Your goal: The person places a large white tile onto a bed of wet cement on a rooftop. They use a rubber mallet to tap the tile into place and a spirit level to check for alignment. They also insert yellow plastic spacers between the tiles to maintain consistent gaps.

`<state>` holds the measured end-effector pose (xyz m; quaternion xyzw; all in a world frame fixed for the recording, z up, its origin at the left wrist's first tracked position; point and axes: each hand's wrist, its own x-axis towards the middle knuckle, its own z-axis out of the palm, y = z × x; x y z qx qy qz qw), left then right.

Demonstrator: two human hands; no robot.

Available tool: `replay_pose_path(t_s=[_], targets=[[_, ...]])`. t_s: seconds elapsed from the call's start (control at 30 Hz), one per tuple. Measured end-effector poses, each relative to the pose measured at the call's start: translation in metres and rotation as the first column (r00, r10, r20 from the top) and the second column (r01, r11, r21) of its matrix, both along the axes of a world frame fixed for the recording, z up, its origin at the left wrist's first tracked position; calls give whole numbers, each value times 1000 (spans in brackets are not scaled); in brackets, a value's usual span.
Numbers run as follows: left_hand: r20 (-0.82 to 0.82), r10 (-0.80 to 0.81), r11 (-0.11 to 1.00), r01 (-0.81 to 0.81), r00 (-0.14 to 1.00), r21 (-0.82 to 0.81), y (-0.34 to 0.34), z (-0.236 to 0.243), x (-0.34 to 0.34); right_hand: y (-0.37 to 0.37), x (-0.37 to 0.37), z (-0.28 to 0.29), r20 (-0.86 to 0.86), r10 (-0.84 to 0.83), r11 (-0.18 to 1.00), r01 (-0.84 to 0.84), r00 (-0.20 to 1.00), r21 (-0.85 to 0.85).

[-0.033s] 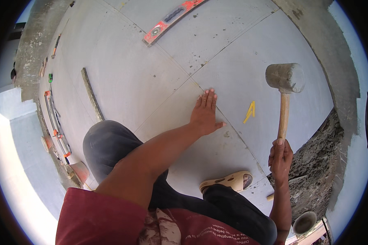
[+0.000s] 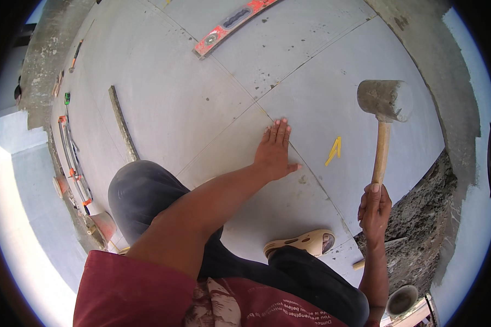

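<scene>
My left hand [image 2: 273, 150] lies flat on a large grey floor tile [image 2: 223, 147], fingers spread, close to the joint with the tile on the right. In my right hand [image 2: 375, 212] is the wooden handle of a rubber mallet [image 2: 384, 101], gripped near its lower end. The mallet's thick grey head is held over the right-hand tile [image 2: 316, 114]; from this view I cannot tell how far above it. Between my two hands, a few thin yellow tile spacers [image 2: 334, 150] rest on that tile.
A red spirit level [image 2: 234, 24] lies at the far side. On the left are a narrow strip [image 2: 123, 122], a tile cutter [image 2: 72, 163] and a green tape measure [image 2: 67, 98]. Rough mortar [image 2: 420, 218] borders the tiles at right, near a bucket [image 2: 402, 300]. My sandalled foot [image 2: 300, 243] stands on the tiling.
The mallet head has shifted very slightly right and up in the view. My left hand stays in place on the tile.
</scene>
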<state>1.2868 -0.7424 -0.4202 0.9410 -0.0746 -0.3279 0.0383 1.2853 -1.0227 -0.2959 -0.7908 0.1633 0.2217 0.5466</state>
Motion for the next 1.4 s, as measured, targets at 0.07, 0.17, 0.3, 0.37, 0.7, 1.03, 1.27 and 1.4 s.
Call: replay_pose_path(t_s=[0.07,0.17,0.3,0.37,0.7,1.03,1.27,1.4], targets=[[1,15,1000,-15,1000,4,6,2,-4,10,16,-2,190,10,998,-23,982,65],[-30,12,999,-11,999,39,0,9,-8,3,32,-27,478,38,989,-103,877,110],[-46,-29,999,30,999,37,-5,11,2,-26,34,-103,399,319,921,-181,860,-345],[-61,-31,998,34,998,48,-3,10,1,-21,44,-97,188,411,837,-288,892,-465],[-59,-50,996,54,997,69,-6,15,14,-33,39,-126,380,257,941,-140,889,-308],[30,148,977,-142,988,-159,21,21,18,-3,43,-58,64,15,1000,-16,998,6],[412,325,922,-382,851,63,113,-22,9,-19,-3,-56,-26,-64,998,64,998,21],[309,256,956,-287,916,57,117,-19,29,-22,-6,-49,-23,-7,1000,6,1000,-27]])
